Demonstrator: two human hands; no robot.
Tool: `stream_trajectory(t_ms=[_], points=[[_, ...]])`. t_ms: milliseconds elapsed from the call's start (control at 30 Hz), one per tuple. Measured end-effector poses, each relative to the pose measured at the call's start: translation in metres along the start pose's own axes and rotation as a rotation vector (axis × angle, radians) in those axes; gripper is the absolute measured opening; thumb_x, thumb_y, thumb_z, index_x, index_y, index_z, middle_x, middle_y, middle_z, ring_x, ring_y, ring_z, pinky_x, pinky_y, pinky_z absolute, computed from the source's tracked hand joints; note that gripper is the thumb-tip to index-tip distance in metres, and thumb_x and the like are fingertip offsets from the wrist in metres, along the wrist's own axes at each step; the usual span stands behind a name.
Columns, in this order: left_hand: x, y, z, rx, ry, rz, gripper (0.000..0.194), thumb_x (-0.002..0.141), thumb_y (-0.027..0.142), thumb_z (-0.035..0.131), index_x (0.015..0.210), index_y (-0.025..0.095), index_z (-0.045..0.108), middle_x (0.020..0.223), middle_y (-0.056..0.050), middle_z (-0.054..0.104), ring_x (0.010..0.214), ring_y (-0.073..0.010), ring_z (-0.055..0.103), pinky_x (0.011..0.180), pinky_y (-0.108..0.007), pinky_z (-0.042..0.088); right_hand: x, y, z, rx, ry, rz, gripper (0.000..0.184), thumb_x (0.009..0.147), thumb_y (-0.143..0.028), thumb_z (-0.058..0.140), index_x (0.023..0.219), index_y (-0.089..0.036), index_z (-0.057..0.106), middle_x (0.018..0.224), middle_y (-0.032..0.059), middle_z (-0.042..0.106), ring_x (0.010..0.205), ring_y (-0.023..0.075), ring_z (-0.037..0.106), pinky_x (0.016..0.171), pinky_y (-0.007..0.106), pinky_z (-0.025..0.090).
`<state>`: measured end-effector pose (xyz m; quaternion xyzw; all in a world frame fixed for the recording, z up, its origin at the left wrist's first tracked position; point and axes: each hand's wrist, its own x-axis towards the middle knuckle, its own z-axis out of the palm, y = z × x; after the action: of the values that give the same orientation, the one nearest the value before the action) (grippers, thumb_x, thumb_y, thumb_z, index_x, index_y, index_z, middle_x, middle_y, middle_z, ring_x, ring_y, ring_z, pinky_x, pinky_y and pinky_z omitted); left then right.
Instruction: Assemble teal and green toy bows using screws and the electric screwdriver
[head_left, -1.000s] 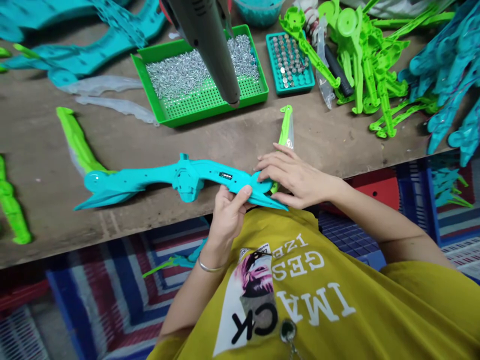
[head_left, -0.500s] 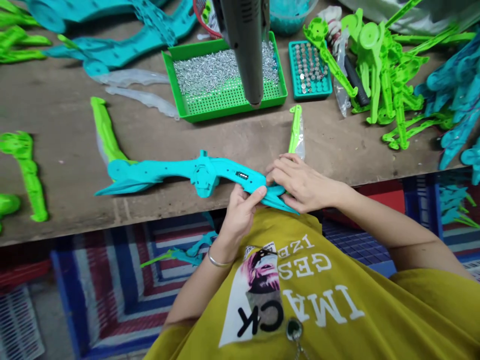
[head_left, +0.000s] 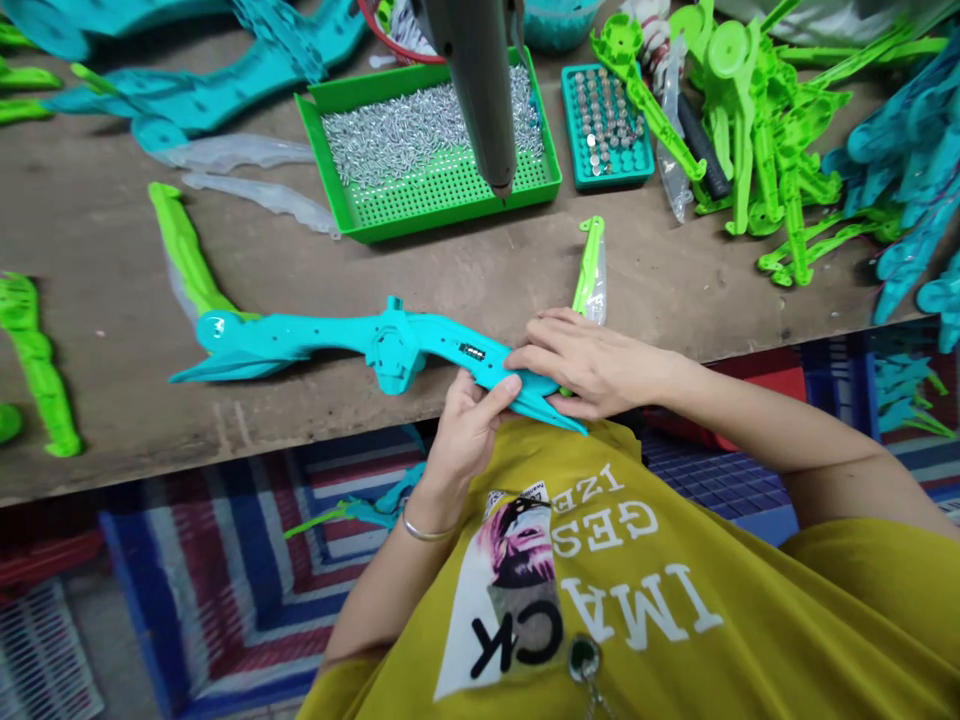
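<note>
A blue plastic toy bow [head_left: 322,333] with bright green end arms lies along the table's near edge, its right end tilted over the edge towards my shirt. My left hand [head_left: 472,420] is closed around its lower side, thumb on top. Over the right end joint, my right hand [head_left: 592,365] is closed, fingers pressing from above and thumb side below. The right green arm [head_left: 589,265], with a clear plastic strip, sticks up beyond my right fingers; its joint is hidden by them. At the other end stands the left green arm [head_left: 187,245]. A small dark slot with metallic pieces shows in the body.
An electric screwdriver [head_left: 484,110] hangs over a green tray [head_left: 450,218] of screws. Beside it sits a teal tray [head_left: 611,177] of small round metal pieces. Green parts [head_left: 750,130] and blue parts [head_left: 900,170] are piled at right. Clear strips [head_left: 259,195] lie left.
The whole view has shifted slightly. My right fingers have flattened over the bow's right end and moved a little, while my left hand keeps its hold.
</note>
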<state>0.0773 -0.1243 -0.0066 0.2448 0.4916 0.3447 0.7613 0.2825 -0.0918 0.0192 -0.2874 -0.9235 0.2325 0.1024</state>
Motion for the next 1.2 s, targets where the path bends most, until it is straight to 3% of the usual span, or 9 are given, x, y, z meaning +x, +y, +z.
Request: stream_trajectory(t_ms=[167, 300, 400, 600, 700, 800, 1000, 1100, 1200], points=[[0.0, 0.001, 0.0, 0.041, 0.028, -0.038, 0.065, 0.061, 0.048, 0.095, 0.105, 0.02, 0.057, 0.094, -0.002, 0.075, 0.074, -0.0194, 0.075, 0.062, -0.03, 0.065, 0.005, 0.002, -0.03, 0.192, -0.104, 0.101, 0.055, 0.087, -0.031, 0.059, 0.138, -0.013, 0.045, 0.124, 0.0168, 0.063, 0.11, 0.03, 0.061, 0.096, 0.047, 0.046], [0.0, -0.001, 0.002, 0.066, 0.012, -0.078, 0.065, 0.06, 0.05, 0.094, 0.102, 0.02, 0.055, 0.088, -0.001, 0.074, 0.07, -0.0197, 0.075, 0.058, -0.03, 0.065, 0.026, -0.002, -0.048, 0.14, -0.211, 0.451, 0.043, 0.101, -0.041, 0.043, 0.131, -0.013, 0.054, 0.112, 0.0174, 0.073, 0.1, 0.0302, 0.069, 0.085, 0.042, 0.048], [0.0, -0.003, 0.006, 0.056, 0.034, -0.057, 0.07, 0.058, 0.049, 0.095, 0.107, 0.02, 0.054, 0.087, 0.001, 0.073, 0.07, -0.0194, 0.074, 0.059, -0.03, 0.065, 0.048, -0.008, -0.038, 0.024, -0.295, 0.63, 0.056, 0.107, -0.048, 0.024, 0.115, -0.012, 0.065, 0.104, 0.021, 0.075, 0.096, 0.0326, 0.072, 0.078, 0.039, 0.047], [0.003, -0.006, 0.012, -0.006, 0.09, 0.025, 0.074, 0.06, 0.049, 0.094, 0.115, 0.02, 0.053, 0.086, 0.004, 0.071, 0.065, -0.0142, 0.071, 0.06, -0.028, 0.065, 0.066, -0.01, -0.004, -0.145, -0.226, 0.673, 0.065, 0.107, -0.054, 0.011, 0.126, -0.013, 0.058, 0.098, 0.0201, 0.076, 0.091, 0.032, 0.074, 0.074, 0.038, 0.046], [0.001, -0.011, 0.016, -0.071, 0.11, 0.029, 0.07, 0.06, 0.046, 0.095, 0.111, 0.021, 0.053, 0.09, 0.004, 0.071, 0.071, -0.0134, 0.072, 0.067, -0.029, 0.066, 0.069, -0.003, 0.0, -0.123, -0.176, 0.715, 0.062, 0.106, -0.056, 0.015, 0.123, -0.013, 0.058, 0.094, 0.0196, 0.076, 0.086, 0.0316, 0.074, 0.074, 0.039, 0.047], [-0.001, -0.016, 0.022, -0.117, 0.05, -0.029, 0.067, 0.059, 0.043, 0.096, 0.107, 0.02, 0.055, 0.091, 0.002, 0.072, 0.076, -0.0156, 0.075, 0.073, -0.032, 0.066, 0.076, 0.005, 0.0, -0.103, -0.123, 0.722, 0.058, 0.107, -0.054, 0.018, 0.122, -0.014, 0.058, 0.095, 0.0198, 0.077, 0.085, 0.0325, 0.074, 0.073, 0.04, 0.048], [0.003, -0.018, 0.027, -0.125, 0.035, -0.028, 0.068, 0.059, 0.049, 0.095, 0.104, 0.016, 0.058, 0.082, -0.002, 0.073, 0.075, -0.0218, 0.076, 0.07, -0.035, 0.065, 0.087, 0.01, 0.002, -0.06, -0.112, 0.759, 0.055, 0.106, -0.055, 0.022, 0.118, -0.017, 0.06, 0.097, 0.0197, 0.076, 0.089, 0.0333, 0.075, 0.076, 0.041, 0.05], [0.007, -0.016, 0.025, -0.13, 0.053, -0.029, 0.068, 0.06, 0.049, 0.095, 0.106, 0.017, 0.058, 0.084, -0.002, 0.074, 0.073, -0.0197, 0.075, 0.07, -0.034, 0.065, 0.085, 0.013, 0.002, 0.001, -0.004, 0.783, 0.048, 0.105, -0.055, 0.031, 0.112, -0.018, 0.06, 0.089, 0.0153, 0.075, 0.083, 0.0305, 0.073, 0.073, 0.039, 0.049], [0.012, -0.015, 0.023, -0.144, 0.046, -0.031, 0.072, 0.062, 0.049, 0.094, 0.115, 0.018, 0.057, 0.093, -0.004, 0.075, 0.08, -0.0209, 0.076, 0.074, -0.036, 0.065, 0.082, 0.024, -0.003, 0.063, 0.453, 0.813, 0.038, 0.099, -0.052, 0.049, 0.113, -0.017, 0.055, 0.09, 0.0111, 0.071, 0.08, 0.0255, 0.068, 0.075, 0.038, 0.05]])
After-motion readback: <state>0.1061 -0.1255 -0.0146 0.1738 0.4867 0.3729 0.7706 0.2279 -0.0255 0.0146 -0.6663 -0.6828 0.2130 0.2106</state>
